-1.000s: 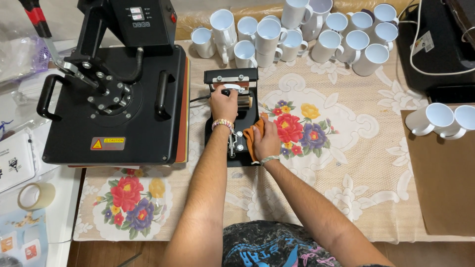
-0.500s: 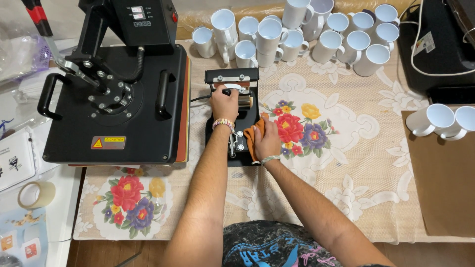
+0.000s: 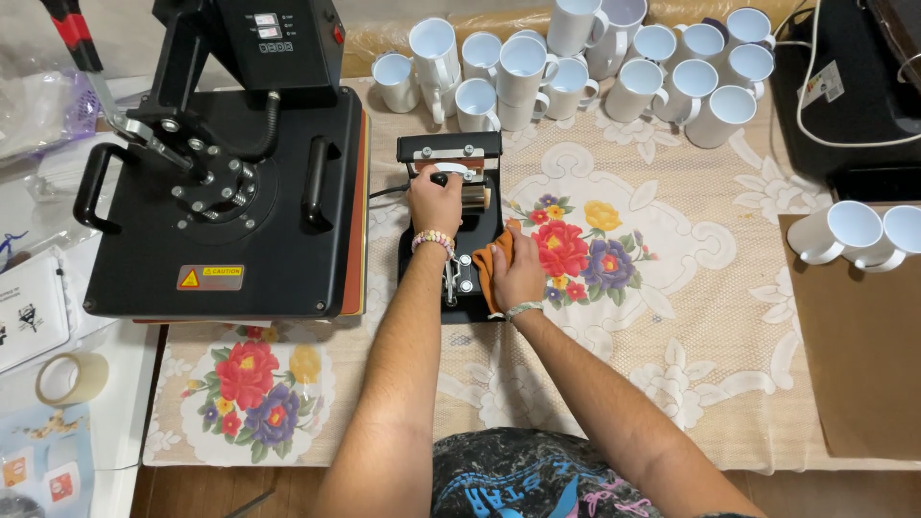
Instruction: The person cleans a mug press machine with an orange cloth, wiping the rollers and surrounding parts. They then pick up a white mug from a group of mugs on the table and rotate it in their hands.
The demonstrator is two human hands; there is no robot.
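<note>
A small black mug press (image 3: pixel 451 153) stands on the table beside a large black heat press (image 3: pixel 230 182). My left hand (image 3: pixel 435 203) rests on top of the mug press, fingers wrapped over its black handle knob, a beaded bracelet on the wrist. My right hand (image 3: pixel 519 269) lies at the press's right side, pressing an orange cloth (image 3: pixel 489 264) against it. A metallic cylinder (image 3: pixel 477 197) shows between the two hands.
Several white mugs (image 3: pixel 566 67) crowd the back of the floral tablecloth (image 3: pixel 672 288). Two more white mugs (image 3: pixel 859 230) lie at the right by a brown board (image 3: pixel 863 364). A black machine (image 3: pixel 854 86) sits at the back right. A tape roll (image 3: pixel 72 377) lies at the left.
</note>
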